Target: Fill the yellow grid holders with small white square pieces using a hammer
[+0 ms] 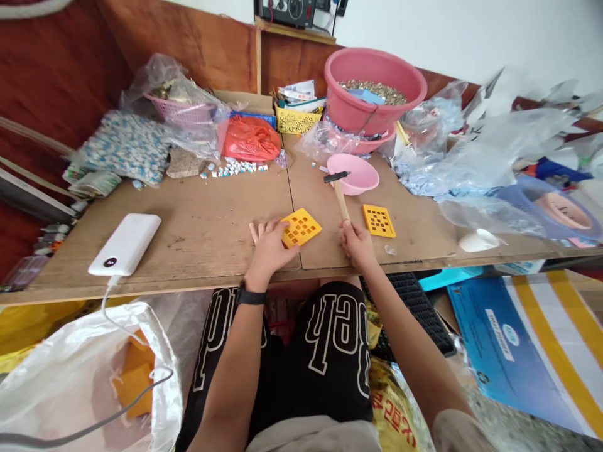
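My left hand grips the left edge of a yellow plastic block with square holes, thumb on top, at the front of the table. The block is tilted slightly. In my right hand is a hammer, its pale wooden handle wrapped by my fingers and its dark head pointing away from me. The hammer head is seen over the rim of a small pink bowl; whether they touch I cannot tell. A second yellow block with square holes lies flat to the right of my right hand.
A white power bank with a cable lies at left. Small white-and-blue pieces lie near a red plastic bag. A large pink tub of small metal pieces stands behind. A white sack with yellow pieces hangs below the left edge.
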The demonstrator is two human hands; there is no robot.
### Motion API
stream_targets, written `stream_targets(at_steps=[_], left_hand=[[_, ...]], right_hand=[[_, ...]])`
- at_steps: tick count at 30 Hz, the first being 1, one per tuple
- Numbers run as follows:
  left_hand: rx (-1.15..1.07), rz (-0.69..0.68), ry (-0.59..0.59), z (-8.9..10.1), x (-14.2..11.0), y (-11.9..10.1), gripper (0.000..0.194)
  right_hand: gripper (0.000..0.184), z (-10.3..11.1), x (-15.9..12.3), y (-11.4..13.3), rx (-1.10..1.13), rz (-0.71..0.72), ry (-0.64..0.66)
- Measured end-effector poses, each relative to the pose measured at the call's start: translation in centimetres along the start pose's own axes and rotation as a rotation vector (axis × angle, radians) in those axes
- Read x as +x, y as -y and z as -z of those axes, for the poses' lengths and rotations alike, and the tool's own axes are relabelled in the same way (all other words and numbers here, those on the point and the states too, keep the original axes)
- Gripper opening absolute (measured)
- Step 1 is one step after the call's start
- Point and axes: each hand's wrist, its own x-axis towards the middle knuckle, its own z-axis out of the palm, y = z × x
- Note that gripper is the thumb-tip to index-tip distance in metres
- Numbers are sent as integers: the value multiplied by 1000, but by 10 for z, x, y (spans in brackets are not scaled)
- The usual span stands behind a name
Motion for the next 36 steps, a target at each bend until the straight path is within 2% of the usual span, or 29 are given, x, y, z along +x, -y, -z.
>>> stream_targets(at_steps=[2,4,8,9,11,14,16,18,21,24,27,36], left_hand=[[-6,-52,58,12,4,15,60],[16,-53,100,24,11,29,59],[23,-96,158,43,38,53,62],[-1,-96,133,48,48,60,61],[-39,-4,32,61,70,80,52],[62,314,-171,82,104,114,44],[216,411,-277,93,125,134,49],[340,427,-314,97,143,148,61],[429,396,-271,96,167,158,79],[459,368,-211,90,189,160,80],[449,370,-203,80,206,159,79],[429,325,-163,56,240,150,82]], right_hand=[[59,3,11,0,71,-58,-14],[58,7,14,-1,135,-103,31],[62,11,12,-9,183,-85,78],[64,11,11,-11,180,-75,84],[70,10,10,-14,170,-63,94],[74,7,9,-15,165,-56,95],[74,6,10,-15,171,-51,96],[74,5,10,-15,176,-49,91],[75,5,11,-17,164,-56,79],[75,6,12,-18,154,-60,76],[74,6,12,-16,162,-71,76],[68,3,12,-8,194,-71,79]])
